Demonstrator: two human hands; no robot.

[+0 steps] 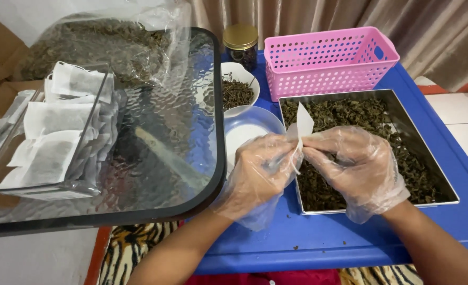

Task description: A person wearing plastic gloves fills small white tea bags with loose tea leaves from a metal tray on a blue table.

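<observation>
I see both hands in loose clear plastic gloves, meeting over the near left corner of the metal tray (445, 182), which is filled with dark dried leaves (413, 163). The left hand (260, 166) has its fingers curled and pinched shut on the small white paper bag (303, 122); the right hand (358, 163) pinches the same bag from the other side, fingers closed on its edge. The bag stands up between the two hands, its pale tip pointing away from me, just above the tray's left rim.

Just left of the tray sits an empty clear plastic bowl (247, 126), and beyond that a white bowl (239, 87) with some of the dried leaves. Behind the tray stands a pink perforated basket (329, 63), with a gold-lidded jar (240, 45) to the basket's left. Well to the left of the tray, on a glass-topped table (165, 142), a clear box (49, 132) holds a stack of filled white bags. The tray rests on a blue table (344, 237).
</observation>
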